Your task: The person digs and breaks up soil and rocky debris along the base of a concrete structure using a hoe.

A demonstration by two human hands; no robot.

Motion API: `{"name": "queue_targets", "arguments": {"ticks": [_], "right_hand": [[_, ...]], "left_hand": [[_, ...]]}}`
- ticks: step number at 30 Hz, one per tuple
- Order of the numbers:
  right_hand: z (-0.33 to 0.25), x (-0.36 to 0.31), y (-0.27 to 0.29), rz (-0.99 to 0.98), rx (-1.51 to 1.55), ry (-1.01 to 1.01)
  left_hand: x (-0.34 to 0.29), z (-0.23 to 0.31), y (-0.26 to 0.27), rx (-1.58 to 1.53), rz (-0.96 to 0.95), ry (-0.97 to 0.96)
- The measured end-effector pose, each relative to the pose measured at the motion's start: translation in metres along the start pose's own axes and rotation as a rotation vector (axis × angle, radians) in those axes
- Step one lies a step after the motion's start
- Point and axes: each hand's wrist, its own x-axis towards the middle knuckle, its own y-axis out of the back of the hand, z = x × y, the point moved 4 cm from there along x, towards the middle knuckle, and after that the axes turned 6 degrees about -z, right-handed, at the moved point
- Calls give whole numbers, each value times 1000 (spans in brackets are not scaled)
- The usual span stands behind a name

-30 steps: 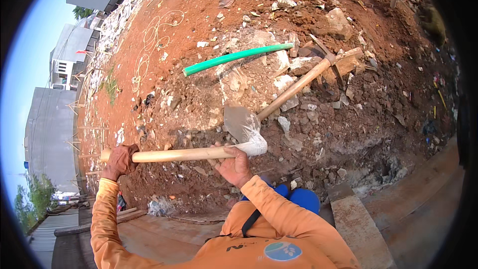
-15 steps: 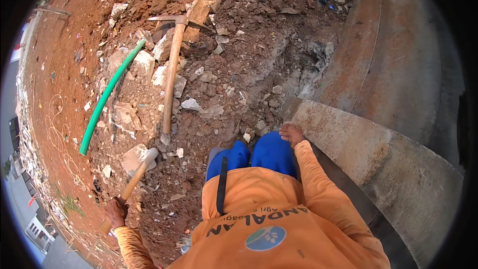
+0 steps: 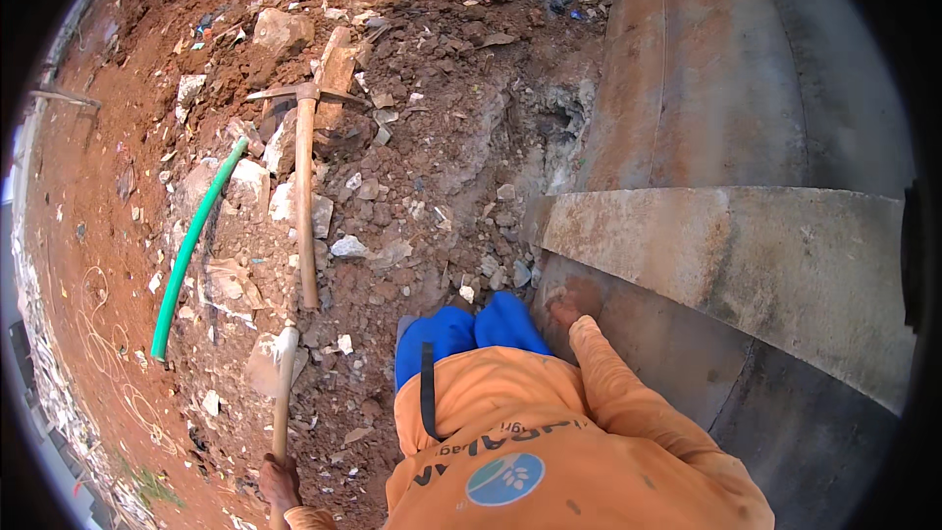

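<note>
My left hand [image 3: 279, 483] is wrapped around the wooden handle of a hoe [image 3: 284, 402]. The hoe's pale, dirt-smeared blade [image 3: 263, 365] lies against the soil, ahead of the hand. On the other side, my right hand [image 3: 574, 302] is beside my blue-trousered knee [image 3: 512, 322], in front of a grey concrete surface [image 3: 638, 319]. Motion smears its fingers, so their pose is unclear, and I see no tool there. Farther ahead, a pickaxe [image 3: 305, 167] with a wooden handle rests on the rubble, its metal head pointing away from me.
A green hose piece [image 3: 193, 247] curves over broken stones left of the pickaxe. Reddish soil with rubble [image 3: 422, 177] spreads ahead. Along the right stands a rust-stained concrete wall [image 3: 706, 69], with a raised concrete ledge [image 3: 667, 236] jutting toward me. Thin cord [image 3: 98, 319] lies far left.
My view has swung to the right. My left hand has brought the hoe handle closer to my body and more upright in view. My right hand has left the knee and moved beside it.
</note>
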Motion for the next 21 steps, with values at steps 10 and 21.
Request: {"name": "queue_targets", "arguments": {"ticks": [10,21], "right_hand": [[30,-34,-25,229,321,109],[77,-150,-89,107,153,-96]], "left_hand": [[20,-38,-40,-68,81,-70],[5,-24,-27,-4,107,-182]]}}
